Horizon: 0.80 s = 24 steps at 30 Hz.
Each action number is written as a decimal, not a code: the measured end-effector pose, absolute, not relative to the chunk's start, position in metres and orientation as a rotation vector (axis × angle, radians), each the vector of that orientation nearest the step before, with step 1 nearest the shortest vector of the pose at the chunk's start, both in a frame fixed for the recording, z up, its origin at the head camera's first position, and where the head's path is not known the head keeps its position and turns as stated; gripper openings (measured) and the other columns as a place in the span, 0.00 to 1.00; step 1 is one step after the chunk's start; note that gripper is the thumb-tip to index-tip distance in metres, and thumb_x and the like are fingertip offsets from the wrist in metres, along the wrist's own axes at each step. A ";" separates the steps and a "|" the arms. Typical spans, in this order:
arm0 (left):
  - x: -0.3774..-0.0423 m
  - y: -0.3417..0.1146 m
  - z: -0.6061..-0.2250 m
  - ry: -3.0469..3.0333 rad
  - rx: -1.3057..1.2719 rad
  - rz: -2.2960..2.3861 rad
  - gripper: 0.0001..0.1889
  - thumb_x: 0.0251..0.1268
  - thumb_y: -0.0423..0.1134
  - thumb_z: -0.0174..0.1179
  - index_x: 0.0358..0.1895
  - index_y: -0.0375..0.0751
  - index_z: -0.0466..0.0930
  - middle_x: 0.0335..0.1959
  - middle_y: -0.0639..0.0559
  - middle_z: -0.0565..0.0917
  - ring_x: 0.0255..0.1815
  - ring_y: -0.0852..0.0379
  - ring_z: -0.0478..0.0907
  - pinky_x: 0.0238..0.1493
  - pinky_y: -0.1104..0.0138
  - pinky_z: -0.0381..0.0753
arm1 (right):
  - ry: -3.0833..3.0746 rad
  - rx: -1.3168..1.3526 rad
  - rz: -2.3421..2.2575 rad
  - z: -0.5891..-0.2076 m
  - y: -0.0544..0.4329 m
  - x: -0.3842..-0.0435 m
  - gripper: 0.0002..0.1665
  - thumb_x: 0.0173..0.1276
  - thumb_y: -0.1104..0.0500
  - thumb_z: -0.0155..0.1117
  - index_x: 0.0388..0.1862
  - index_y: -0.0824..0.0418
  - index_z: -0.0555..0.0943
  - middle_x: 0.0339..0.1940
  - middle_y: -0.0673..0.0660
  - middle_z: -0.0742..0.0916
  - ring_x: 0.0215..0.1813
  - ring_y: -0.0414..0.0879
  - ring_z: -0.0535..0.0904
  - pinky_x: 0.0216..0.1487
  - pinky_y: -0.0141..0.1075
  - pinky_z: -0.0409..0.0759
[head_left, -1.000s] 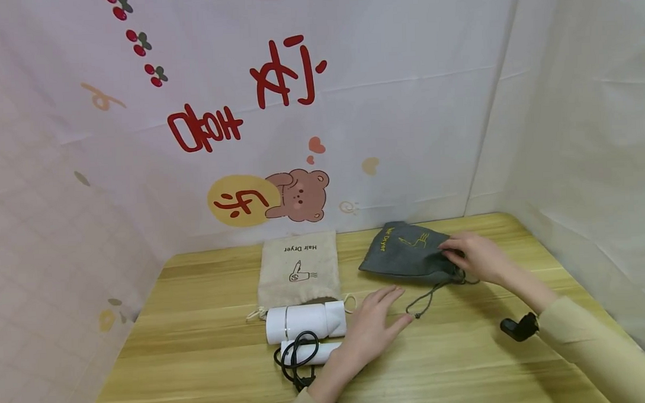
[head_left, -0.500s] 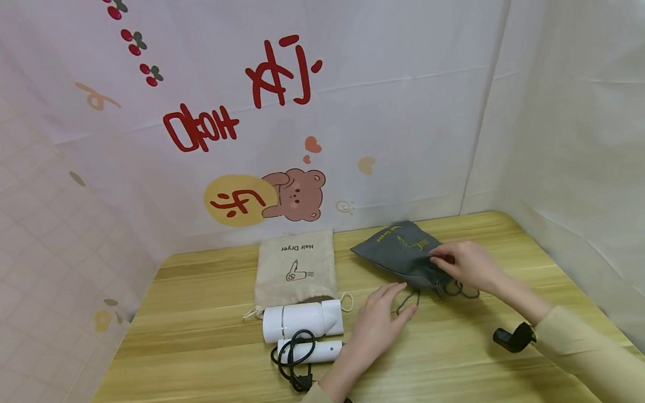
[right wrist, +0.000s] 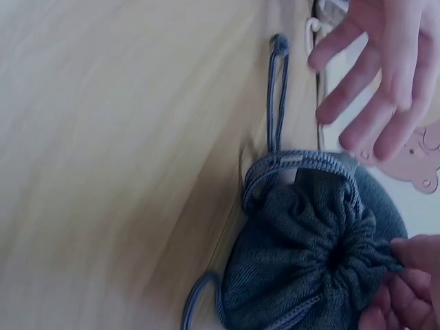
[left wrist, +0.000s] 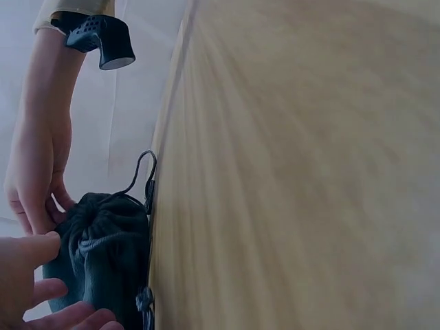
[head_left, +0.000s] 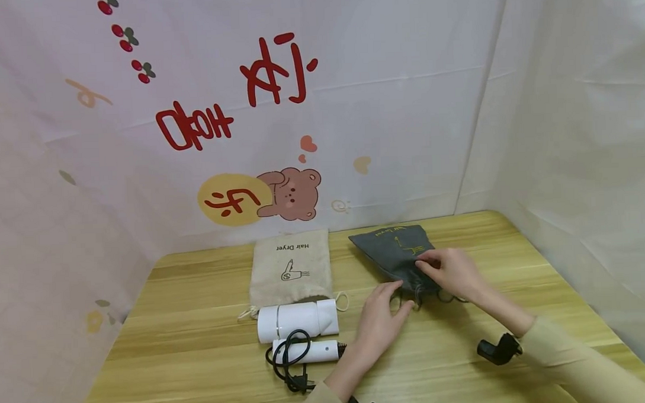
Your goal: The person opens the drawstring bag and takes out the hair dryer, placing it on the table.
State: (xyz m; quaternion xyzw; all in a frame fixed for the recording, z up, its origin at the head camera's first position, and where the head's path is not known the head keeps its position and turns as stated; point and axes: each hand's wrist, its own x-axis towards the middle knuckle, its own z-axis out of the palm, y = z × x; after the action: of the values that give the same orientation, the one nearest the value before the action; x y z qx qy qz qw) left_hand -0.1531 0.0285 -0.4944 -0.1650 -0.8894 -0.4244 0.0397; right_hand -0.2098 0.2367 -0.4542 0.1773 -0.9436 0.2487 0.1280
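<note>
A dark grey drawstring bag (head_left: 396, 252) with a yellow hair dryer print lies at the back of the table, its gathered mouth towards me. My right hand (head_left: 453, 274) pinches the cloth near that mouth; the right wrist view shows its fingertips (right wrist: 395, 292) on the puckered edge. My left hand (head_left: 379, 321) is spread at the bag's near left corner, fingers extended and apart. In the left wrist view the left hand (left wrist: 31, 282) is close beside the bag (left wrist: 103, 261); whether it touches cannot be told. Loose cord (right wrist: 276, 103) hangs from the mouth.
Left of the grey bag lies a beige drawstring bag (head_left: 290, 265) printed "Hair Dryer". In front of it are a white hair dryer (head_left: 297, 320), its white handle (head_left: 317, 351) and a looped black cable (head_left: 288, 360). White printed curtains (head_left: 394, 104) border the wooden table (head_left: 188, 325).
The grey bag has turned, its mouth swinging left and towards me with my right hand. My left hand has stayed nearly in place and is now right at the bag's corner.
</note>
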 end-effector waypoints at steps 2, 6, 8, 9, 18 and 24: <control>-0.154 0.029 -0.495 -2.699 -0.503 -1.303 0.23 0.72 0.46 0.68 0.66 0.43 0.82 0.63 0.48 0.86 0.65 0.50 0.84 0.67 0.59 0.83 | -2.737 0.495 0.749 -0.455 0.232 -0.209 0.08 0.72 0.58 0.71 0.43 0.60 0.93 0.30 0.51 0.93 0.27 0.32 0.78 0.30 0.29 0.75; -0.156 0.031 -0.497 -2.673 -0.458 -1.336 0.22 0.71 0.44 0.70 0.64 0.41 0.84 0.61 0.47 0.86 0.62 0.50 0.85 0.64 0.60 0.85 | -2.714 0.496 0.837 -0.455 0.222 -0.207 0.08 0.72 0.60 0.71 0.42 0.62 0.92 0.29 0.52 0.92 0.26 0.31 0.76 0.29 0.29 0.74; -0.157 0.031 -0.497 -2.660 -0.424 -1.372 0.22 0.69 0.44 0.71 0.63 0.40 0.84 0.61 0.46 0.85 0.59 0.50 0.85 0.61 0.62 0.86 | -2.706 0.487 0.884 -0.456 0.219 -0.205 0.08 0.72 0.60 0.70 0.43 0.62 0.92 0.31 0.54 0.93 0.27 0.31 0.78 0.29 0.28 0.75; -0.157 0.032 -0.498 -2.658 -0.407 -1.382 0.22 0.69 0.44 0.71 0.63 0.40 0.84 0.61 0.45 0.85 0.58 0.50 0.85 0.60 0.62 0.86 | -2.705 0.480 0.904 -0.456 0.217 -0.204 0.08 0.72 0.60 0.70 0.43 0.63 0.92 0.33 0.56 0.94 0.27 0.31 0.79 0.30 0.28 0.76; -0.163 0.030 -0.493 -2.679 -0.340 -1.344 0.23 0.65 0.41 0.74 0.61 0.37 0.86 0.60 0.43 0.86 0.63 0.45 0.85 0.65 0.56 0.85 | -2.725 0.430 1.099 -0.459 0.204 -0.203 0.12 0.75 0.58 0.69 0.48 0.64 0.91 0.45 0.62 0.94 0.39 0.45 0.90 0.38 0.27 0.83; -0.168 0.036 -0.492 -2.671 -0.305 -1.359 0.19 0.64 0.40 0.75 0.57 0.38 0.88 0.54 0.47 0.88 0.58 0.48 0.86 0.62 0.59 0.85 | -2.726 0.398 1.243 -0.460 0.206 -0.204 0.13 0.75 0.58 0.68 0.50 0.66 0.91 0.50 0.66 0.93 0.43 0.48 0.91 0.41 0.26 0.84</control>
State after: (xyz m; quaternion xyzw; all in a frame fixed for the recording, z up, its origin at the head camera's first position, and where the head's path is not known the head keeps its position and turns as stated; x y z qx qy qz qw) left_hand -0.1678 0.0356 -0.4920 -0.1012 -0.8848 -0.4502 0.0648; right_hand -0.2037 0.2065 -0.4597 0.1313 -0.9004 0.4105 0.0594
